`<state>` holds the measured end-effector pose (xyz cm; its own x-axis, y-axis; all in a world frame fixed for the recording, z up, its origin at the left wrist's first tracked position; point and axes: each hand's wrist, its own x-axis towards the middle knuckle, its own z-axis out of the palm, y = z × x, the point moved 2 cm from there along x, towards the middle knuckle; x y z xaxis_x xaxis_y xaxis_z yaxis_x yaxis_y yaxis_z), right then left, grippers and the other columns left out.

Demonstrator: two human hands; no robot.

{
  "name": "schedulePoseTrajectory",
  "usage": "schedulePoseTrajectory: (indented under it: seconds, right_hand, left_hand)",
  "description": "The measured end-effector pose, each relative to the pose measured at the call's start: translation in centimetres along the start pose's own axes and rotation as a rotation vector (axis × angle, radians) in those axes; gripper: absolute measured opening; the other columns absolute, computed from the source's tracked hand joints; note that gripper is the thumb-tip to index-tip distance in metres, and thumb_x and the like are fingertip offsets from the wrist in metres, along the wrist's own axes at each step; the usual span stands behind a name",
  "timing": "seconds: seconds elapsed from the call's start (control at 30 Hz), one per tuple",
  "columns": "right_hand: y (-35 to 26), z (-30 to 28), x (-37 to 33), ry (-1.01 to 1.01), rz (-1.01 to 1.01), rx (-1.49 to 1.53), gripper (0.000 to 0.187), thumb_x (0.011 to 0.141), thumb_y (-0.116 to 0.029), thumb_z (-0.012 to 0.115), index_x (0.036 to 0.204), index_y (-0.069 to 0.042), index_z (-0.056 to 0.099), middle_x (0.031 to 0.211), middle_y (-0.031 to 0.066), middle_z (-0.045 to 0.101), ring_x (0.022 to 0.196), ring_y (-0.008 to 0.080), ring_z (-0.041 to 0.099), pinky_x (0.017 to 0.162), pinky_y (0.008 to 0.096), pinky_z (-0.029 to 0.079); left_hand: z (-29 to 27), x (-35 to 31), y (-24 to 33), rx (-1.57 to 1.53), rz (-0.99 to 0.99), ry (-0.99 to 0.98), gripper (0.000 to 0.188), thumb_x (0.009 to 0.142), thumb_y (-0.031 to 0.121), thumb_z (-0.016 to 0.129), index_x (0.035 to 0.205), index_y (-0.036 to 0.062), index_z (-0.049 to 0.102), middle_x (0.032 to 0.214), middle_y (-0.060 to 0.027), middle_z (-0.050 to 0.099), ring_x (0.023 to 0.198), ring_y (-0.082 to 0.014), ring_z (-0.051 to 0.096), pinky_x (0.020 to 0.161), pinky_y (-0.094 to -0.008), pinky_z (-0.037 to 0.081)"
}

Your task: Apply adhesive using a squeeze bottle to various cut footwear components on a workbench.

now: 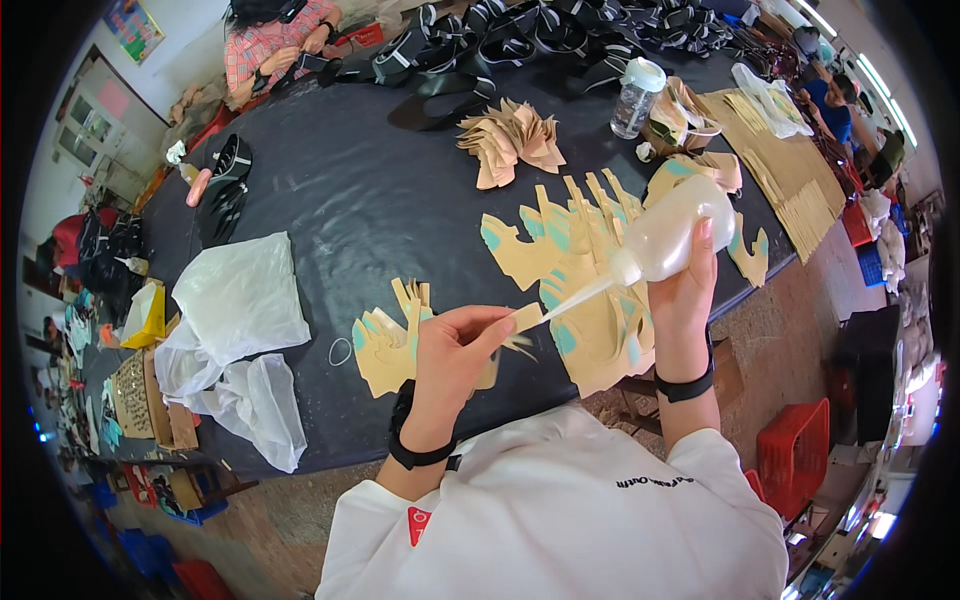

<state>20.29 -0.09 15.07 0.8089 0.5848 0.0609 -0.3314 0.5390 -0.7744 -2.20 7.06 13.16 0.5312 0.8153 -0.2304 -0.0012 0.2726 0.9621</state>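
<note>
A person's right hand curls its fingers around a milky squeeze bottle above the near edge of a black-covered table, while the left hand pinches a tan strip at one end; the bottle, likely light, soft and best gripped round its belly, slants lengthwise, nozzle down-left toward the stiff-looking strip, itself angled rightward
</note>
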Motion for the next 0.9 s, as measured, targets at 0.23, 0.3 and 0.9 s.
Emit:
schedulePoseTrajectory:
  seconds: [0.23,0.3,0.9]
  right_hand:
    - [-0.9,-1.0,-0.2,0.032,-0.062,-0.043,0.043,0.086,-0.027,0.055,0.118,-0.003,0.041,0.107,0.0062,0.05,0.097,0.0167,0.051,0.084,0.0336,0.043]
    - [-1.0,-1.2,-0.2,0.024,-0.07,-0.065,0.045,0.085,-0.028,0.056,0.118,-0.002,0.041,0.105,0.0061,0.05,0.096,0.0161,0.051,0.083,0.0327,0.044]
    - [-1.0,-2.2,-0.3,-0.017,-0.002,-0.069,0.049,0.082,-0.029,0.058,0.12,-0.003,0.04,0.108,0.0073,0.049,0.099,0.0183,0.05,0.084,0.0343,0.043]
  left_hand:
    - [1.4,-0.2,-0.6,-0.078,0.034,-0.027,0.009,0.077,0.002,0.059,0.086,-0.0012,0.063,0.069,-0.0051,0.063,0.049,-0.0003,0.043,0.043,-0.0149,0.028]
    - [1.6,-0.3,-0.4,-0.07,0.014,-0.043,0.009,0.077,0.001,0.058,0.085,-0.0008,0.062,0.07,-0.0067,0.064,0.05,-0.0004,0.044,0.043,-0.0146,0.028]
    - [1.6,-0.4,-0.2,-0.063,0.017,-0.049,0.01,0.079,-0.001,0.058,0.088,-0.0034,0.061,0.079,-0.0073,0.064,0.072,-0.0096,0.061,0.059,-0.0167,0.043]
